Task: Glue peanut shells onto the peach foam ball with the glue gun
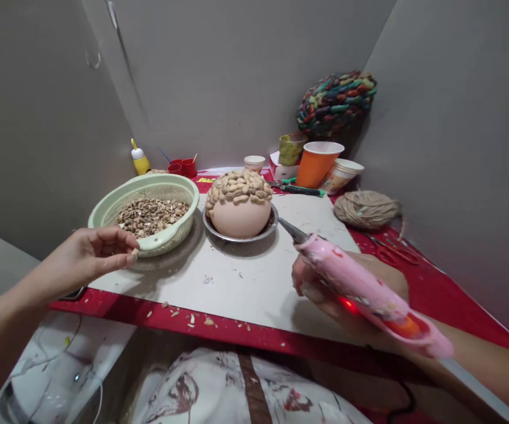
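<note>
My right hand grips a pink hot glue gun with a red light glowing and a glue stick out of its back end. The metal nozzle points left toward a round, peach-coloured form, apart from it. Pale peanut shells cover the form's top, and it sits in a shallow metal dish. My left hand pinches a small pale shell piece between thumb and fingers, just in front of a light green basket holding many shells.
Shell crumbs lie along the red table's front edge. Behind the dish are pliers, an orange paper cup and small red pots. Twine and red-handled scissors lie right. A multicoloured woven object stands at the back.
</note>
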A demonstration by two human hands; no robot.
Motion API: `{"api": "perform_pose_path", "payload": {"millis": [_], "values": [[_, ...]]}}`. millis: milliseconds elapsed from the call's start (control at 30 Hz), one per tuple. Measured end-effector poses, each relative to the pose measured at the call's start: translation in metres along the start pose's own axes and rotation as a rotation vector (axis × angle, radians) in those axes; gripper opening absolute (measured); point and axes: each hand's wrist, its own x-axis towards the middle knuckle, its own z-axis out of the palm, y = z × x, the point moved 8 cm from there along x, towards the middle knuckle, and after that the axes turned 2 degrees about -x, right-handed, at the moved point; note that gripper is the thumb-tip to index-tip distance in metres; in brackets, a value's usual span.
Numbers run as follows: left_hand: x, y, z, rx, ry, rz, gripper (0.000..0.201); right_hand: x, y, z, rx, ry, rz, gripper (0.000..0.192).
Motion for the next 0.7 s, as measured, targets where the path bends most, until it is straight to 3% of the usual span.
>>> {"api": "perform_pose_path", "payload": {"millis": [133,333,533,700], "values": [[-0.009,-0.017,0.022,0.001,-0.069,-0.024,0.028,-0.007,-0.024,-0.003,0.086,0.017,-0.175,0.017],[-0.006,-0.037,0.073,-0.171,-0.288,-0.104,0.028,-0.017,-0.027,-0.001,0.073,0.012,-0.096,0.018],[0.025,-0.048,0.129,-0.495,-0.407,-0.225,0.038,-0.020,-0.013,0.006,0.061,-0.054,0.104,0.020],[0.054,-0.036,0.137,-0.594,-0.396,-0.175,0.040,-0.013,-0.004,0.011,0.154,-0.108,0.168,0.022]]}}
